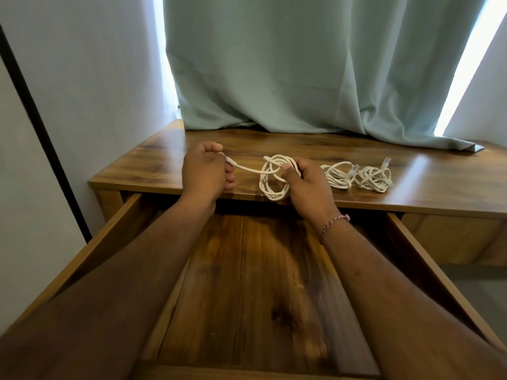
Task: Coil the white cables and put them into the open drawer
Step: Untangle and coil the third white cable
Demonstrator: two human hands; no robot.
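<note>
My right hand [304,179] grips a white cable coil [270,178] held upright over the front edge of the wooden table [153,165]. From that coil a loose strand runs left to my left hand [205,171], which pinches the cable's end. Two more white cable bundles lie on the table to the right: one [338,175] just beside my right hand, another [374,178] further right. Below my forearms the open drawer [260,270] shows a bare wooden bottom with no cable in it.
A pale green curtain [301,64] hangs down onto the back of the table. A wall with a dark vertical strip [41,127] stands at the left. The drawer's side walls [115,229] flank my arms.
</note>
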